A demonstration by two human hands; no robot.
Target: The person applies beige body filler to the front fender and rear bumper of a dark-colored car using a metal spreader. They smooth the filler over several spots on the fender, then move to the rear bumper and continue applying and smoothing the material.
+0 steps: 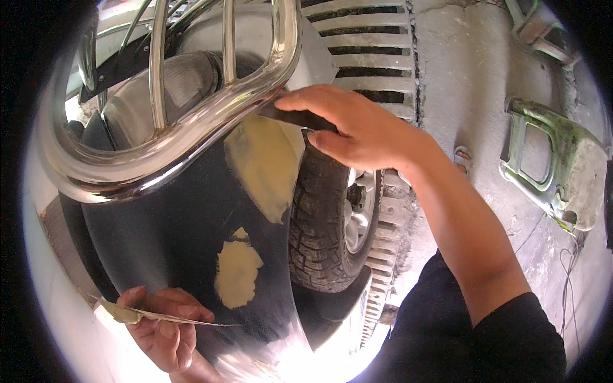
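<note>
My left hand (163, 335) holds a thin, flat, light-coloured piece (128, 313), like a spreader or sheet, with pale yellow material at one end. My right hand (345, 131) grips a dark flat piece (290, 116) against the top corner of a dark body panel (159, 236), just below a chrome tube guard (191, 159). Two main patches of pale yellow filler mark the panel: a large upper one (262, 169) beside that hand and a lower one (236, 274) nearer my left hand.
A tyre with a silver wheel (319, 217) sits right of the panel, over a slotted floor grate (370, 51). On the concrete floor (453, 76) lie a green metal part (527, 159), a grey part (536, 38) and cables (568, 281). A sandaled foot (461, 159) shows near my forearm.
</note>
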